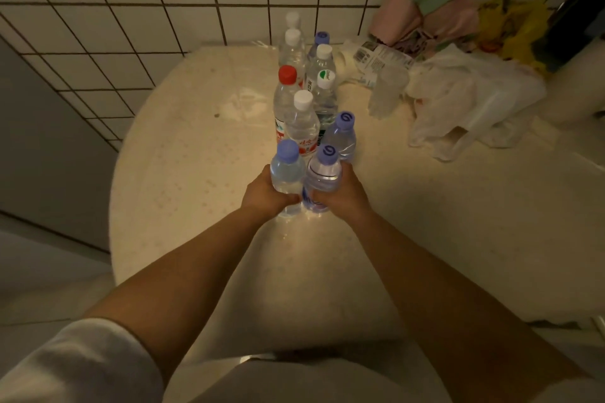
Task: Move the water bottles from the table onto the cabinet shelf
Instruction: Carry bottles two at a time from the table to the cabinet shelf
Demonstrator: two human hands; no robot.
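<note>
Both bare forearms are stretched forward from white sleeves over the round cream surface [183, 173], where a purple-capped water bottle [286, 173] is held in the closed grip of the left hand [266, 196], and touching it on the right a second purple-capped bottle [322, 177] is clasped by the curled fingers of the right hand [343, 195]. Behind them, the remaining water bottles [302, 98] are clustered upright on the surface, and to their right a white plastic bag [465, 98] is crumpled.
</note>
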